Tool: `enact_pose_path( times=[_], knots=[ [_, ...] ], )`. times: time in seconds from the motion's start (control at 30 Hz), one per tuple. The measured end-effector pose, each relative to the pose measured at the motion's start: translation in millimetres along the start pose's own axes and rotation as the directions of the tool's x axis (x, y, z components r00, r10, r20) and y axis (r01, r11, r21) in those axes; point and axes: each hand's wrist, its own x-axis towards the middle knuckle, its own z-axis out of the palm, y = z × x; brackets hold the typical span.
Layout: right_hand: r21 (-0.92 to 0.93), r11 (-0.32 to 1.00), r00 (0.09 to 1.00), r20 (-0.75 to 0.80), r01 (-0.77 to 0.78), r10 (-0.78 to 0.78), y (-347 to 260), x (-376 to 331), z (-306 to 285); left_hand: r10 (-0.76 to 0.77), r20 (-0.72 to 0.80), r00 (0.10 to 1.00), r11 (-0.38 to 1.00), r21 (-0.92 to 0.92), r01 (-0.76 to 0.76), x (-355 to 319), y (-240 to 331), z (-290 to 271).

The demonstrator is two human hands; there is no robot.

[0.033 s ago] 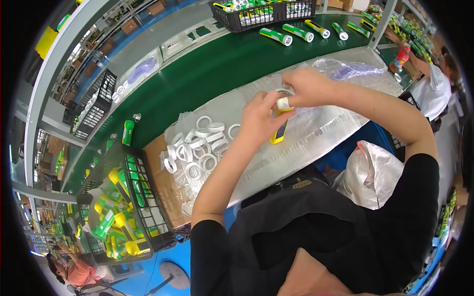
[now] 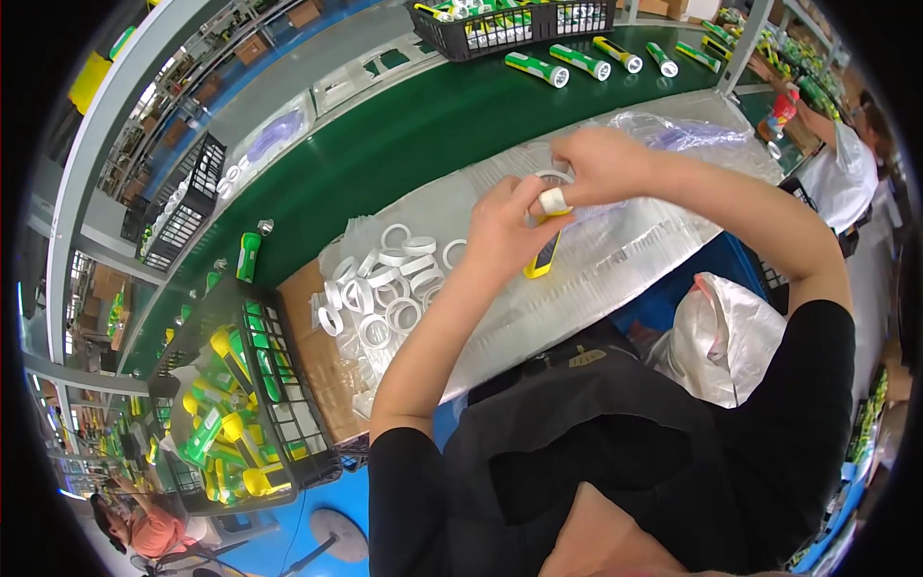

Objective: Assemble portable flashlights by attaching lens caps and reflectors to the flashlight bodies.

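Over the middle of the covered bench, my left hand (image 2: pixel 508 226) is closed round a yellow and black flashlight (image 2: pixel 543 260). Its lower body sticks out below my fingers, tilted. My right hand (image 2: pixel 601 165) meets it at the upper end, fingers curled on a white ring (image 2: pixel 555 177) at the flashlight's head. A white wrapping (image 2: pixel 553 201) covers a digit between the hands, apparently my right thumb. Fingers partly hide the head, so how far the ring sits on it cannot be seen. Loose white rings (image 2: pixel 389 279) lie in a heap left of my left forearm.
A black crate (image 2: pixel 303 413) of green and yellow flashlights stands at left. Several finished-looking flashlights (image 2: pixel 580 62) lie on the green belt (image 2: pixel 385 154) beside another black crate (image 2: pixel 490 40). Clear plastic film (image 2: pixel 683 135) lies at right. Another person (image 2: pixel 838 163) works at far right.
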Motion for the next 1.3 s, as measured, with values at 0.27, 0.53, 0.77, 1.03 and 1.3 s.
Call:
enact_pose_path(
  times=[0.27,0.53,0.77,1.03,1.3],
  knots=[
    [-0.138,0.990,0.997,0.067,-0.028,0.037,-8.7,4.1,-6.1,0.082,-0.053,0.995,0.988,-0.125,-0.088,4.1,1.2,-1.8],
    [0.109,0.991,0.997,0.004,0.074,-0.074,-4.3,-0.5,2.1,0.032,-0.046,0.998,0.992,-0.118,-0.037,-1.0,-2.2,-3.0],
    [0.375,0.843,0.921,-0.213,0.385,-0.327,22.9,-2.4,14.6,0.136,-0.052,0.989,0.980,-0.140,-0.142,4.7,-0.6,-2.2],
    [0.403,0.852,0.926,-0.307,0.335,-0.219,3.4,-37.7,-1.3,0.112,-0.062,0.992,0.942,-0.312,-0.126,-0.9,13.6,-13.6],
    [0.268,0.686,0.730,-0.372,0.676,-0.574,-8.2,-41.6,-19.5,0.130,0.854,0.504,0.375,-0.513,0.772,-9.3,48.7,-54.1]
  ],
)
